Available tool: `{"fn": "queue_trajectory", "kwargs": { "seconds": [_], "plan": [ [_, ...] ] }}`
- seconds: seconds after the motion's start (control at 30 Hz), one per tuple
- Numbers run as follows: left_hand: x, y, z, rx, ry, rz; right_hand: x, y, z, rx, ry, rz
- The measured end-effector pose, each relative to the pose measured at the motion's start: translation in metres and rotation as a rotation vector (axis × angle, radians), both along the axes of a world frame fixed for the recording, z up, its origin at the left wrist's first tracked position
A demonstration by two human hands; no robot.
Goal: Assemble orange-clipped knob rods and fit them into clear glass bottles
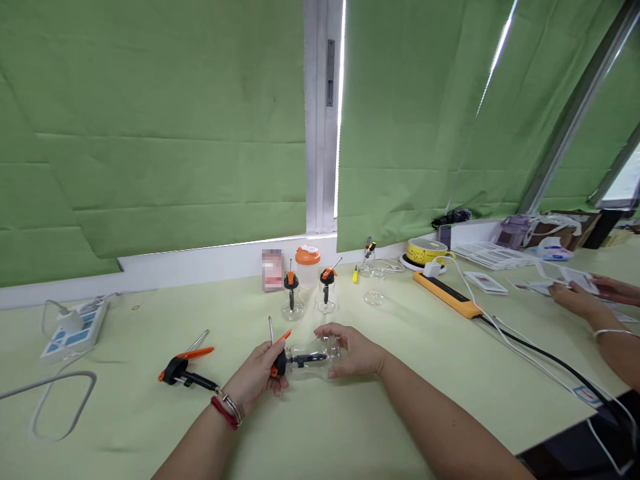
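In front of me a clear glass bottle (313,363) lies sideways between my hands, just above or on the table; I cannot tell which. My left hand (260,370) is closed around its black cap, which has an orange lever and a thin metal spout. A black tube runs from the cap inside the glass. The fingers of my right hand (353,350) curl around the bottle's base end. Left of my wrist lies a loose black-and-orange spout cap (176,371) with its black tube. Two capped bottles, one on the left (293,308) and one on the right (327,303), stand behind.
An orange-lidded shaker (307,272) and a clear glass bottle (374,297) stand farther back. A white power strip (80,333) lies left; an orange one (447,295) with trailing cables lies right. Another person's hands (575,299) hold a white item at far right.
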State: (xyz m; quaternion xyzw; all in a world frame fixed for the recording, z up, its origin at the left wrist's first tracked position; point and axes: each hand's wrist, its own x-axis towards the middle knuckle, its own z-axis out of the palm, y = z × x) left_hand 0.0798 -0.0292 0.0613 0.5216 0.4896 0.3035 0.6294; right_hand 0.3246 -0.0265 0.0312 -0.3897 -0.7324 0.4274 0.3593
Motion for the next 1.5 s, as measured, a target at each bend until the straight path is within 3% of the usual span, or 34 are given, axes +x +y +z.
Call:
{"fn": "queue_trajectory", "kwargs": {
  "seconds": [0.27, 0.73, 1.03, 1.5],
  "plan": [
    [-0.004, 0.001, 0.000, -0.028, 0.139, -0.042, 0.001, -0.002, 0.003, 0.047, -0.025, 0.006],
    [-0.002, 0.002, -0.002, -0.037, 0.091, -0.031, -0.001, -0.003, 0.003, 0.082, -0.035, -0.004],
    [-0.001, 0.001, -0.003, -0.053, 0.088, -0.027, 0.000, 0.001, -0.007, -0.034, 0.113, 0.005],
    [0.001, -0.001, -0.003, -0.052, 0.069, -0.041, -0.006, 0.001, -0.004, -0.227, 0.324, 0.045]
  ]
}}
